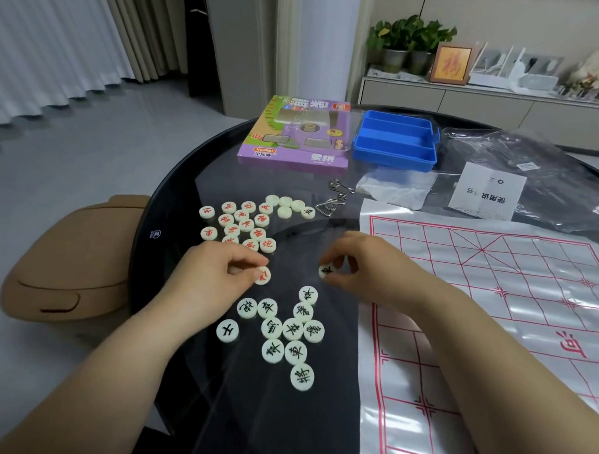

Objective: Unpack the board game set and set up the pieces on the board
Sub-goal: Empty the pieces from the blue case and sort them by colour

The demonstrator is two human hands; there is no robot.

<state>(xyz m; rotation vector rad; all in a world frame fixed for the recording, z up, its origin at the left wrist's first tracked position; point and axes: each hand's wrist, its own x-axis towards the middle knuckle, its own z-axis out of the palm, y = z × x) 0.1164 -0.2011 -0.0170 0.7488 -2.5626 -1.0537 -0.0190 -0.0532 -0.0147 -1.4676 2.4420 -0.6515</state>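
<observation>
Fingers of the left hand pinched a red-marked piece against the table; the right hand pinched a black-marked piece. Red pieces lay beyond the left hand, black pieces between the forearms. The board lay bare at right.

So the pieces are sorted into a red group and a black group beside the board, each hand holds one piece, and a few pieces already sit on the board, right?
Not quite. The head view shows no pieces on the board yet. The rest holds: red group and black group lie on the table beside it, the left hand holds a red piece, the right hand a black piece.
</observation>
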